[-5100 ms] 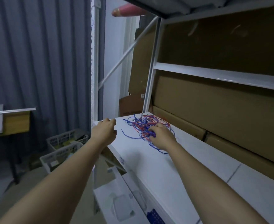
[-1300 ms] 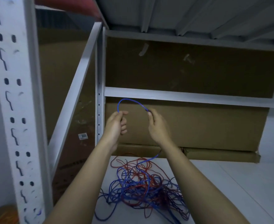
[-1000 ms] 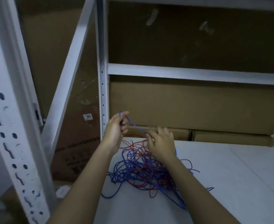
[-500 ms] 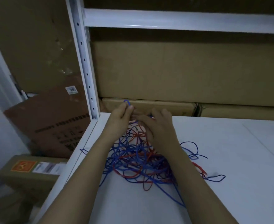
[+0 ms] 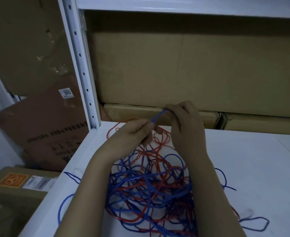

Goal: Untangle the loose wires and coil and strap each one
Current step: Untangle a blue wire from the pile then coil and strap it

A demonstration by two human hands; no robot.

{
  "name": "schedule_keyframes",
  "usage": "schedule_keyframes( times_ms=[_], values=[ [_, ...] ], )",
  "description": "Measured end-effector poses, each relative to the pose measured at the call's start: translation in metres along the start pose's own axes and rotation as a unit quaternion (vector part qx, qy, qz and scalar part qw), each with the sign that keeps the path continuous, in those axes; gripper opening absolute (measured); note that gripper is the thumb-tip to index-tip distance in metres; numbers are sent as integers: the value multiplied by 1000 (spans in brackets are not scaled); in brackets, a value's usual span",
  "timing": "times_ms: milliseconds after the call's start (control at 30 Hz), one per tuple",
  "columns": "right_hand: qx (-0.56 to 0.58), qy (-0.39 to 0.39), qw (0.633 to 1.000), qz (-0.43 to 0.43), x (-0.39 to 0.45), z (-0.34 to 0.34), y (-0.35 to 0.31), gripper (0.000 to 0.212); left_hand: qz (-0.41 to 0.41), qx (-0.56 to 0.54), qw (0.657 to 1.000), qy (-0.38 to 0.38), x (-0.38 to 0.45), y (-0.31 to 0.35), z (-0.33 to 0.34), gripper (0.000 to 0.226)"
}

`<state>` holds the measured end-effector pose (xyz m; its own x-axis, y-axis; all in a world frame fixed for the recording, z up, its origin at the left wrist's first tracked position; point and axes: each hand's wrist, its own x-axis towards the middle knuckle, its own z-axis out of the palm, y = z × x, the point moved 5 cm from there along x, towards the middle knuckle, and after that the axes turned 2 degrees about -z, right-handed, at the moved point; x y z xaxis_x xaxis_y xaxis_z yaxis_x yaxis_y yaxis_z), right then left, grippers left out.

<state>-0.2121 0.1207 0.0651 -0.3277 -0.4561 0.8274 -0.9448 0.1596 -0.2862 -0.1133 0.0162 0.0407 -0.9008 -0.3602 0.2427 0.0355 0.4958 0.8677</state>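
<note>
You have one view only, from the camera on your head. It looks forward and steeply down onto the white shelf (image 5: pixel 243 159), close in, with your forearms running up from the bottom edge to your hands. Cardboard boxes (image 5: pixel 175 65) fill the back, and the shelf upright (image 5: pixel 80 65) stands at the left.

1. Flat white metal shelf board (image 5: pixel 243 159) of a racking unit carries everything.
2. Tangled heap of thin blue and red wires (image 5: pixel 149 190) lies directly on it, near its left edge; loose blue loops trail out left and right of heap.
3. Flat brown cardboard boxes (image 5: pixel 209 117) sit behind heap at the board's back edge, larger brown cardboard box (image 5: pixel 192 69) stacked on them.
</note>
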Motion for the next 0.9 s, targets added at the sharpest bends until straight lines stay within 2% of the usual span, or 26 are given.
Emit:
schedule_keyframes(
  times_ms=[100, 200, 267, 367, 433, 500, 567, 633, 767, 900],
  values=[
    [15, -30, 999, 40, -2, 9, 3, 24, 7, -40, 999, 13, 0, 1, 0, 29],
    [54, -68, 988, 128, -6, 17, 7, 26, 9, -85, 994, 70, 0, 3, -7, 33],
    [123, -103, 974, 163, -7, 23, 6, 28, -7, -158, 980, 120, 0, -1, -10, 34],
    [271, -151, 926, 212, -9, 29, -4, 26, -40, -343, 917, 201, 1, -12, -19, 34],
    [349, -193, 886, 238, -12, 31, -13, 25, -32, -457, 863, 211, 2, -15, -27, 34],
    [366, -253, 863, 239, -16, 32, -20, 25, -17, -555, 805, 211, 3, -16, -35, 34],
    [354, -291, 859, 230, -19, 32, -24, 24, -11, -591, 775, 224, 2, -17, -40, 34],
    [313, -282, 879, 221, -18, 33, -22, 23, -8, -578, 781, 237, 2, -15, -40, 33],
    [142, -198, 953, 178, -14, 31, -13, 25, -17, -507, 831, 227, 1, -5, -37, 36],
    [36, -128, 981, 143, -9, 22, -12, 30, -55, -451, 867, 205, -2, 3, -35, 37]
  ],
)
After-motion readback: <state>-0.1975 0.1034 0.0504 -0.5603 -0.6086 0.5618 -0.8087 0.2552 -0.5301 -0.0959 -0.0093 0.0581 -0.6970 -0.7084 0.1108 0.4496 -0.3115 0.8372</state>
